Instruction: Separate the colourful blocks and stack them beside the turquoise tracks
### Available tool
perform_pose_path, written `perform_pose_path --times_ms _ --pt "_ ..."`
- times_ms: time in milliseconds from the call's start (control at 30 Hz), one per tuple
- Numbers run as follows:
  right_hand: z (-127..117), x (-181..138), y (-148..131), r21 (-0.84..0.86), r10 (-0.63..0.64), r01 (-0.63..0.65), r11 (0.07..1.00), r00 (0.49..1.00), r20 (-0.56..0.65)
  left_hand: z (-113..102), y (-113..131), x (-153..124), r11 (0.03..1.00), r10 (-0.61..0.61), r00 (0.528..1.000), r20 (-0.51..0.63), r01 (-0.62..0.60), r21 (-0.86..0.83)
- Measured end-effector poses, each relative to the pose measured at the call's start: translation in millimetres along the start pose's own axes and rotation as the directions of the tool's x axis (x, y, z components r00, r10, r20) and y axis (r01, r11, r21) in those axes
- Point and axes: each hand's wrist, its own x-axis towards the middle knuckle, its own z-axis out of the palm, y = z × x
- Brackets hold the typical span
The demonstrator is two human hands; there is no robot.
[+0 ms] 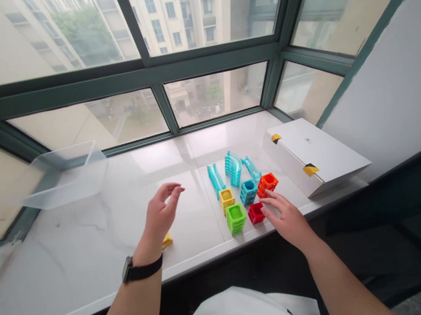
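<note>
Windowsill (71,269): red block (256,213) beside right grip (289,222)

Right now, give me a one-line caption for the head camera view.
Left hand raised, right hand beside a red plastic block on a marble windowsill.

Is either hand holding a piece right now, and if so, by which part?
Neither hand holds anything. The left hand is open in the air; the right hand is open, its fingertips beside the red block, not gripping it.
</note>
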Motion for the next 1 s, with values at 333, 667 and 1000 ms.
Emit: perform_pose_path --times_ms 333,667,1000 --pt "-22 -15 -74 0.176 -0.264 0.385 0.906 0.839 -0.477 -64 -142 -124 0.881 -0.259 0.950 -0.173 0.306 0.361" --pt "48 -40 -131 0.419 -0.553 0.516 0.747 0.833 -0.039 -20 -127 -109 0.875 -0.174 0.982 0.078 0.117 0.470" --pt "124 -35 -112 0.374 -0.240 0.138 0.917 0.940 0.242 14 -62 -121 0.978 0.166 0.972 0.167 -0.184 0.102"
